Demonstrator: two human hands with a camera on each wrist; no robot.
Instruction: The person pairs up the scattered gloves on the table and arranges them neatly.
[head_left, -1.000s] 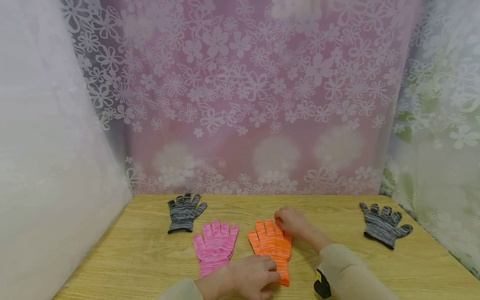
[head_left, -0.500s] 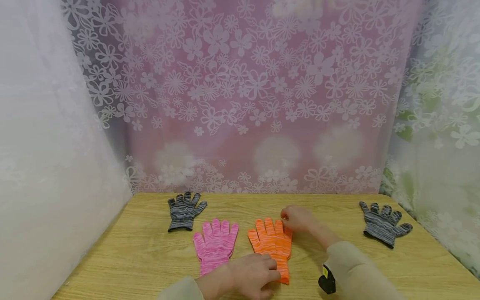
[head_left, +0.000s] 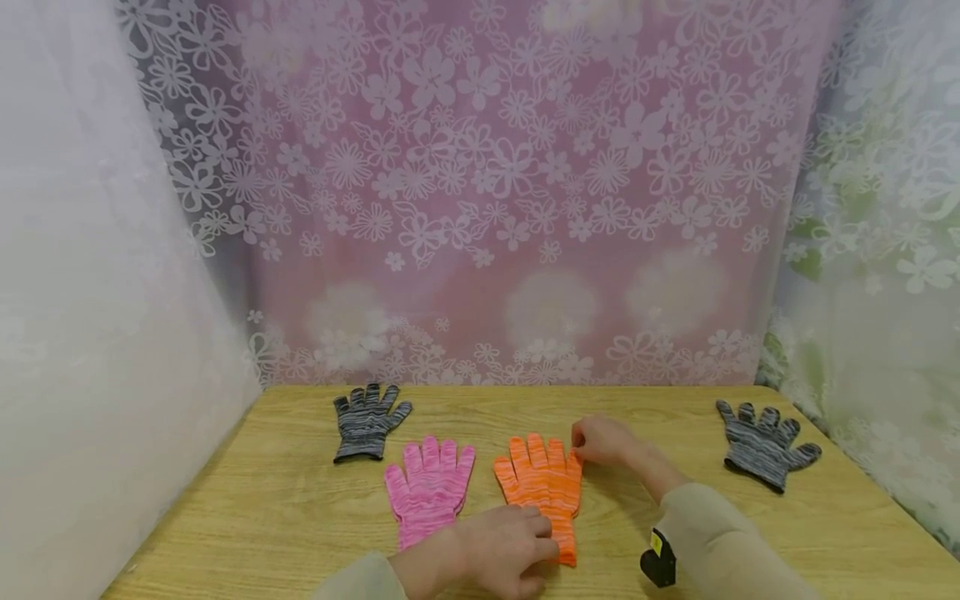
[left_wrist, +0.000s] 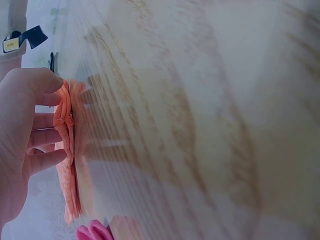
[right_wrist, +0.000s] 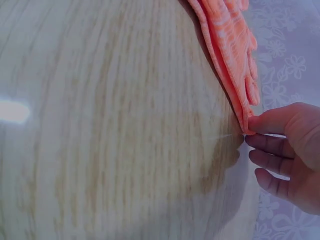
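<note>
An orange knit glove [head_left: 540,482] lies palm-flat near the table's middle, its fingers pointing away. My left hand [head_left: 501,550] reaches over its cuff from the left. In the left wrist view, that hand's fingertips [left_wrist: 59,155] rest on the orange fabric, with the thumb at the cuff end. At the glove's outermost finger on the right, my right hand [head_left: 603,440] pinches the tip between thumb and forefinger; the right wrist view shows this pinch near the table surface. A pink knit glove [head_left: 429,487] lies to the left, its cuff partly hidden by my left arm.
Two grey-black striped gloves lie farther out: one glove [head_left: 367,423] at back left, another glove [head_left: 767,446] toward the right edge. The wooden table [head_left: 285,517] meets a pink floral curtain [head_left: 510,167] behind, with pale curtains at both sides.
My right hand has shifted slightly right, from above the orange glove's fingers to its outermost fingertip. My left hand stays over the cuff.
</note>
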